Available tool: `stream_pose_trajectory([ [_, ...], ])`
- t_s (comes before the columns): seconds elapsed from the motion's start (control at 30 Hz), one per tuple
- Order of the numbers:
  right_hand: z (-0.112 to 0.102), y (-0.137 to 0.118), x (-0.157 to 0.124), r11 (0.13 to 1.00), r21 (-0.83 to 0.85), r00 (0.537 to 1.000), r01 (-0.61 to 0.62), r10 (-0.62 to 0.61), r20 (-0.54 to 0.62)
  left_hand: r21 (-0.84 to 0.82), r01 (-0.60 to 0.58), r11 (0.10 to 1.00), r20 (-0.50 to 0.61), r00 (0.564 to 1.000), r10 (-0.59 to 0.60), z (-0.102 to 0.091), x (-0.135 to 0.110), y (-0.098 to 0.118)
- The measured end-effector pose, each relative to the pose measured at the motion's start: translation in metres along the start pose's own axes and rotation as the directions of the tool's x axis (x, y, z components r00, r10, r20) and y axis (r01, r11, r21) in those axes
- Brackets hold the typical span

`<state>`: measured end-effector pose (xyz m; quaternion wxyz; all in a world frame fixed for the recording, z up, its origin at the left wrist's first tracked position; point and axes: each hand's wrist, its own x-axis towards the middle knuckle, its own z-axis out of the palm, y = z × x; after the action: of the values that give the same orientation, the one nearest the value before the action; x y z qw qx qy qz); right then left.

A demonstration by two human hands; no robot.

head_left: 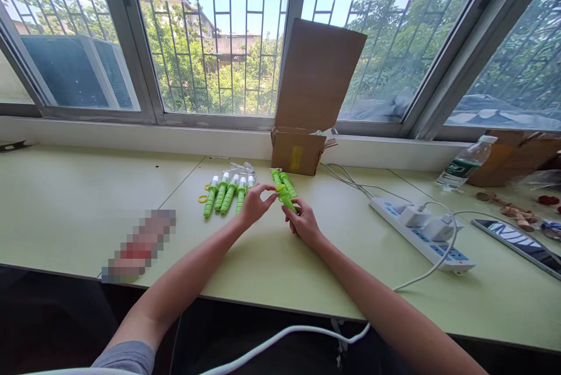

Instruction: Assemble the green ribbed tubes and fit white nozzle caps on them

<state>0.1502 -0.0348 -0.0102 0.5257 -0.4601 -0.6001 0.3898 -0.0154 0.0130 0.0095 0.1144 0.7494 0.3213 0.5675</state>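
My right hand [303,222] is closed around the lower part of a green ribbed tube [286,196], which is tilted above the table. At the tube's upper end, the fingers of my left hand [258,204] pinch a small yellow ring [279,188]. Whether the ring is fully seated on the tube is too small to tell. To the left of my left hand lie several similar green tubes with white tips [224,193], side by side. Just beyond the held tube are more green tubes [276,176], partly hidden by it.
Yellow rings [202,198] and clear plastic bits [243,168] lie around the tube row. An open cardboard box [293,152] stands against the window ledge. To the right are a power strip [421,235] with cables, a water bottle [467,163] and a phone [519,243].
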Motion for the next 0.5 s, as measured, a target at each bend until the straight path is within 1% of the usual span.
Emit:
stream_pose_trajectory([
  [0.27,-0.0031,0.0014,-0.0020,1.000,0.016,1.000,-0.017,0.017,0.010,0.061,-0.014,0.998,0.023,1.000,0.012,0.0019,-0.0015,-0.0021],
  [0.4,-0.0027,0.0010,-0.0021,0.999,0.025,1.000,-0.027,0.027,0.012,0.060,-0.021,0.998,0.046,0.999,0.018,0.0016,-0.0012,-0.0033],
  [0.5,-0.0018,0.0001,-0.0021,0.999,0.029,0.999,-0.027,0.026,0.021,0.037,-0.016,0.999,0.038,0.999,0.015,0.0015,-0.0009,-0.0030],
])
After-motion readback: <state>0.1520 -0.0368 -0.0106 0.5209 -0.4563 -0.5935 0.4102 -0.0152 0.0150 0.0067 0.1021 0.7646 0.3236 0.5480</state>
